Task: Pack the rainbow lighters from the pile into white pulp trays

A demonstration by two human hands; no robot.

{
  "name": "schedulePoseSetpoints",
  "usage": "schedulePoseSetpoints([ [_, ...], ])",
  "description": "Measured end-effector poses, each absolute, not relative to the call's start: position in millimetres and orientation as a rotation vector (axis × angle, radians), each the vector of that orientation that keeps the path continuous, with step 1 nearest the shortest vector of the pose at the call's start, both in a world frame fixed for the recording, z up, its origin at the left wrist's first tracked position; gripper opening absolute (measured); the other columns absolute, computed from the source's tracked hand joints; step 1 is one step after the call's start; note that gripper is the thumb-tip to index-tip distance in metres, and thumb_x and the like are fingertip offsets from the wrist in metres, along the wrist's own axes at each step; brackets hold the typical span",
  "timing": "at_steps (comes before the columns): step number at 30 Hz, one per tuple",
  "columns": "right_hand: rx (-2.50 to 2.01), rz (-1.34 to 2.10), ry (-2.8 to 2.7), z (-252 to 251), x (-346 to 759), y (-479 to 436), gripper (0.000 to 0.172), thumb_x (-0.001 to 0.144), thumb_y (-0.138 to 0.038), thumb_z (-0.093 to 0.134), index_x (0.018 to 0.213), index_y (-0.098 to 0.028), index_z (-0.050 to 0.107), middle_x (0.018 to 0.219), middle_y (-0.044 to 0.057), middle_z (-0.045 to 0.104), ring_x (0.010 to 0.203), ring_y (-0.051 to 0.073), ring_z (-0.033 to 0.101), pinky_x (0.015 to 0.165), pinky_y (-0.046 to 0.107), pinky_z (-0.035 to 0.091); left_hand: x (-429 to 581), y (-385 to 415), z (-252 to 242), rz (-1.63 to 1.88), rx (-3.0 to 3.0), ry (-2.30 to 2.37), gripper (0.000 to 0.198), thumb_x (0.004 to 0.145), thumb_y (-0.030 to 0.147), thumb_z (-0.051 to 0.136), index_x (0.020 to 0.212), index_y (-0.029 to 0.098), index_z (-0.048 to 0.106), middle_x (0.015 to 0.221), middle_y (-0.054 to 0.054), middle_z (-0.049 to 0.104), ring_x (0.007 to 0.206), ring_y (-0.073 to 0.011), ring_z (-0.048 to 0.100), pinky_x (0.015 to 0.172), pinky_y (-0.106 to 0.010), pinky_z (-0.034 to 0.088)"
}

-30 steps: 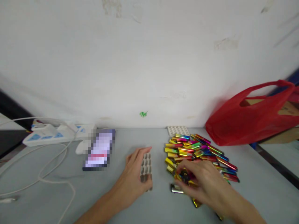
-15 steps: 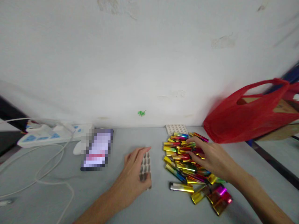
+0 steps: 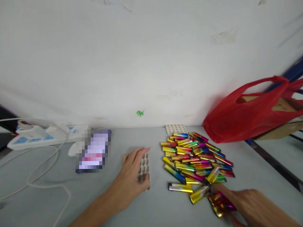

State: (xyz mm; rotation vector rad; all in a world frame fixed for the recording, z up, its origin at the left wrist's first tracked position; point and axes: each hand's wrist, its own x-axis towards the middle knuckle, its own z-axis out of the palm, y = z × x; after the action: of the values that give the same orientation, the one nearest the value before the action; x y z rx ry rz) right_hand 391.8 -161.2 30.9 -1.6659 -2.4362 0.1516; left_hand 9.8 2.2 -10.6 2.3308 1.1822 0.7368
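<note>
My left hand (image 3: 131, 171) grips a small pale tray (image 3: 144, 164) with rows of round holes, its thumb at the near end and a finger at the far end. Shiny metallic lighters (image 3: 189, 159) in gold, red, blue, green and pink lie in a loose heap to the right of it. At the near right edge of that heap, my right hand (image 3: 239, 201) has its fingers and thumb around a few gold and pink lighters (image 3: 219, 210). Motion blurs them, and part of the hand hides them. A gold lighter (image 3: 213, 175) lies just beyond its fingertips.
Another pale holed tray (image 3: 176, 129) lies against the wall behind the heap. A red bag (image 3: 243, 116) with cardboard inside stands at the right. On the left are a phone (image 3: 94, 151) with a blurred-out screen, a white power strip (image 3: 78, 130) and looping white cables (image 3: 30, 179).
My right hand has moved from the middle of the heap toward me, to the lighters at its near right edge. My left hand stays on the tray. The view has shifted slightly.
</note>
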Motion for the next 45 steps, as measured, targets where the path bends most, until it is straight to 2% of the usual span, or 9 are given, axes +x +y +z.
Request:
schedulePoseSetpoints([
  [9,-1.472,-0.123,-2.565,38.6,375.5,-137.6,0.036,0.067,-0.007,0.065,0.093,-0.029,0.057,0.069,-0.002,0.075,0.051,0.021,0.072,0.054,0.033,0.046,10.8,0.3,-7.9,0.727,2.307,1.187,0.086,0.083,0.003,0.064,0.163,0.031,0.044,0.154,-0.009,0.057,0.139,-0.0345,0.053,0.119,-0.051,0.047],
  [13,-1.584,-0.34,-2.505,48.2,376.6,-101.9,0.014,0.09,-0.022,0.067,0.1,-0.025,0.058,0.068,0.0,0.073,0.052,0.022,0.07,0.053,0.034,0.041,13.0,-0.4,-4.8,0.695,2.303,1.174,0.084,0.083,0.003,0.062,0.161,0.028,0.045,0.153,-0.011,0.056,0.141,-0.0364,0.051,0.121,-0.056,0.044],
  [17,-1.94,-0.546,-2.467,54.1,363.9,-49.9,0.015,0.1,-0.032,0.064,0.109,-0.02,0.063,0.077,0.007,0.08,0.066,0.031,0.078,0.055,0.035,0.035,13.6,-1.2,-4.5,0.693,2.306,1.163,0.085,0.083,0.002,0.062,0.163,0.028,0.043,0.153,-0.012,0.055,0.14,-0.0364,0.051,0.121,-0.058,0.044],
  [24,-2.115,-0.325,-2.584,62.3,327.0,-7.3,0.028,0.106,-0.034,0.058,0.126,-0.017,0.068,0.091,0.013,0.084,0.085,0.036,0.083,0.061,0.036,0.041,12.7,-2.4,-1.4,0.757,2.413,1.125,0.081,0.085,0.003,0.064,0.161,0.022,0.045,0.151,-0.014,0.06,0.141,-0.0346,0.054,0.124,-0.058,0.043],
  [28,-2.028,-0.241,-2.598,56.7,327.0,-7.0,0.033,0.107,-0.037,0.057,0.132,-0.017,0.067,0.097,0.014,0.085,0.089,0.037,0.082,0.065,0.037,0.044,13.2,-11.2,11.5,0.806,2.635,0.885,0.067,0.096,0.003,0.057,0.159,0.024,0.05,0.151,-0.013,0.063,0.147,-0.031,0.054,0.131,-0.06,0.034],
  [32,-1.938,-0.108,-2.568,51.5,329.7,-8.3,0.04,0.107,-0.038,0.058,0.141,-0.017,0.064,0.096,0.013,0.084,0.088,0.038,0.081,0.066,0.038,0.043,28.6,-33.5,12.5,0.859,2.811,0.618,0.046,0.105,0.017,0.059,0.15,0.025,0.061,0.151,-0.012,0.066,0.15,-0.029,0.054,0.131,-0.054,0.038],
  [34,-1.915,-0.067,-2.536,52.3,329.8,-9.3,0.045,0.107,-0.04,0.06,0.146,-0.018,0.061,0.092,0.011,0.083,0.084,0.037,0.081,0.066,0.038,0.042,44.3,-47.1,1.4,0.906,2.924,0.503,0.041,0.109,0.033,0.06,0.149,0.025,0.062,0.151,-0.014,0.066,0.148,-0.0327,0.055,0.125,-0.057,0.045],
  [40,-1.797,0.133,-2.325,69.2,327.9,-12.0,0.046,0.107,-0.047,0.059,0.143,-0.019,0.066,0.09,0.009,0.082,0.078,0.03,0.075,0.069,0.036,0.044,98.6,-77.8,-47.4,0.791,3.045,1.063,0.077,0.104,0.022,0.066,0.174,0.016,0.033,0.175,-0.031,0.038,0.159,-0.0592,0.036,0.111,-0.068,0.053],
  [45,-1.621,0.444,-1.902,79.3,327.4,1.2,0.041,0.108,-0.057,0.056,0.121,-0.023,0.075,0.09,0.005,0.077,0.082,0.026,0.069,0.072,0.034,0.047,117.5,-74.5,-49.6,0.731,2.988,1.081,0.106,0.1,0.061,0.072,0.178,0.014,0.019,0.182,-0.033,0.013,0.163,-0.0659,0.019,0.117,-0.077,0.043],
])
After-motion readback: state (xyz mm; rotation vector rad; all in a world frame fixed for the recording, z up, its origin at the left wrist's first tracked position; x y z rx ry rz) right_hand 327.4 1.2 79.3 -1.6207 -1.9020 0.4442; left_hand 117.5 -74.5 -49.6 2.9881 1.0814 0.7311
